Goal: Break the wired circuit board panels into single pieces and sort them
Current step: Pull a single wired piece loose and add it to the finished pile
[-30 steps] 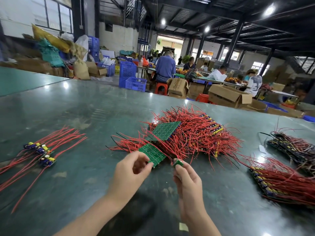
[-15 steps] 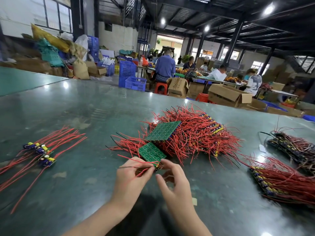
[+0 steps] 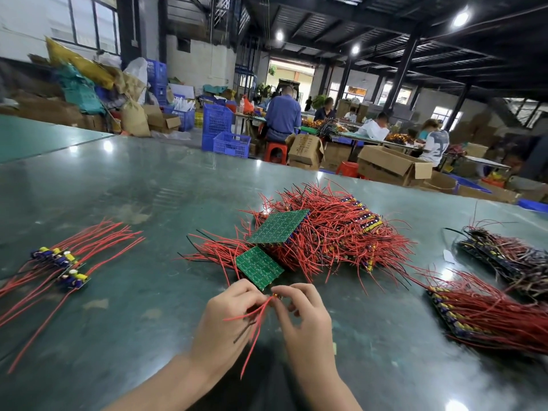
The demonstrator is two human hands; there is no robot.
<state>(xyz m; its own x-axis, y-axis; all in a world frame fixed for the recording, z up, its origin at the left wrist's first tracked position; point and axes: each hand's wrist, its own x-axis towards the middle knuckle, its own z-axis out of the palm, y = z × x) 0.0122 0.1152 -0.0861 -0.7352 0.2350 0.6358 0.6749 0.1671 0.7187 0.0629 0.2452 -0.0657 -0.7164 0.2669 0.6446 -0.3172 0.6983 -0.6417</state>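
A small wired board piece [image 3: 274,296] sits between my fingertips, its red wires [image 3: 252,327] trailing down toward me. My left hand [image 3: 228,324] and my right hand [image 3: 305,318] both pinch it, just in front of a green board panel [image 3: 259,267] lying tilted on the table. A second green panel [image 3: 278,226] rests on the big heap of red-wired panels [image 3: 341,232] behind. Separated single pieces [image 3: 62,262] with blue and yellow parts lie at the left.
Another red-wired panel stack [image 3: 486,312] lies at the right, with a dark-wired stack [image 3: 504,253] beyond it. The green table [image 3: 148,188] stretches far ahead. People work among cardboard boxes and blue crates past its far edge.
My hands came together and then drew back toward me from the panel's near edge. A small piece with red wires now hangs between both hands, free of the panel.
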